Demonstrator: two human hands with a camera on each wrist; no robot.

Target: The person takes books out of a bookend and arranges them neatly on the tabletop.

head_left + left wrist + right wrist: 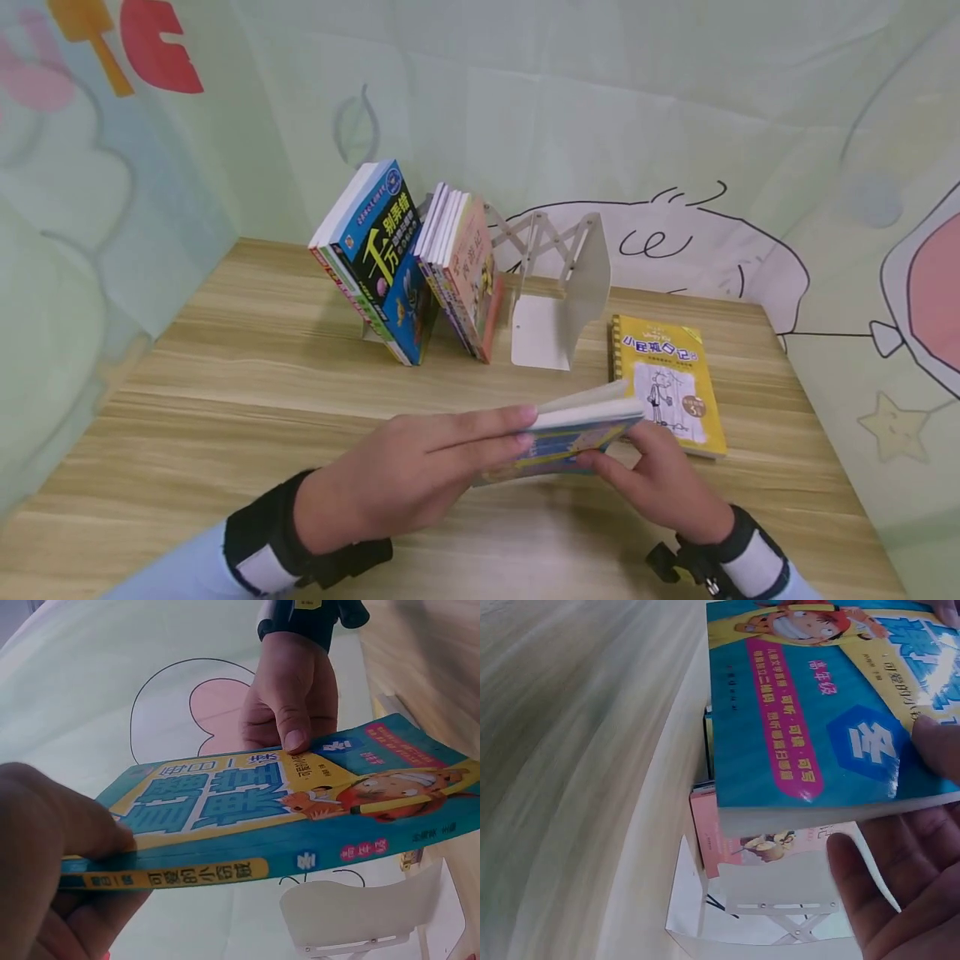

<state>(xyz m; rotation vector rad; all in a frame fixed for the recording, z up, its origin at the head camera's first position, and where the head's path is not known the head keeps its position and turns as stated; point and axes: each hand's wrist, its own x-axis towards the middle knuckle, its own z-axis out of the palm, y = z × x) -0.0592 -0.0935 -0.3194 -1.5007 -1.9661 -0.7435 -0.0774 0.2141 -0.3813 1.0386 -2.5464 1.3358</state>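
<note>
A teal paperback book (573, 442) with a yellow-and-blue cover is held by both hands above the front of the table. My left hand (405, 475) grips it at the spine end, thumb on the cover and fingers beneath, as the left wrist view shows on the book (247, 825). At the opposite side my right hand (663, 483) pinches the page edges, its thumb lying on the cover near a blue hexagon. In the right wrist view, some pages part from the book (795, 727) beside the fingers of the right hand (907, 877).
A yellow book (671, 387) lies flat on the table at the right. Behind the hands stands a white folding book rack (588, 275). Thick books (382, 258) and thinner pink-covered books (468, 275) lean upright in its left part. Printed fabric walls (525, 125) enclose the table (247, 358).
</note>
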